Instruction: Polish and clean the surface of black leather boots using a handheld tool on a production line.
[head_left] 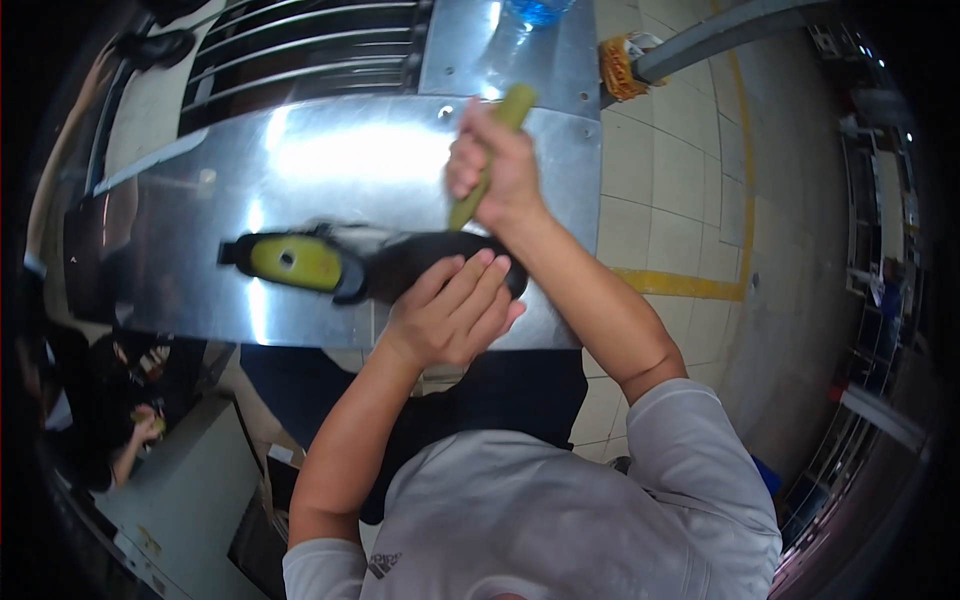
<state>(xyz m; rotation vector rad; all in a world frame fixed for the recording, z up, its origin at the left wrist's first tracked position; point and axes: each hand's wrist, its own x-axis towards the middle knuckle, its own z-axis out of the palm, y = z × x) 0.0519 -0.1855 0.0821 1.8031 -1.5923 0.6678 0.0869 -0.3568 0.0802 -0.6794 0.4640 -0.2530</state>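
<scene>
A black shoe (400, 258) lies on the metal table, with an olive-green shoe last (300, 262) showing in its opening at the left end. The last has a round hole in its top. My left hand (458, 308) is laid over the shoe's right end, its fingers close together and bent around it. Above that end my right hand (495, 165) is closed around a long olive-green piece (515, 105), which sticks out at both sides of the fist. Motion blurs this piece, so I cannot tell its exact kind; its lower tip is close to the shoe.
The shiny metal table (330, 150) meets a rack of metal bars (300, 60) at the far side. Something clear blue (538, 12) stands at the far edge. Another person's hand (148, 428) holds a green thing at lower left. Shelving (870, 290) lines the right.
</scene>
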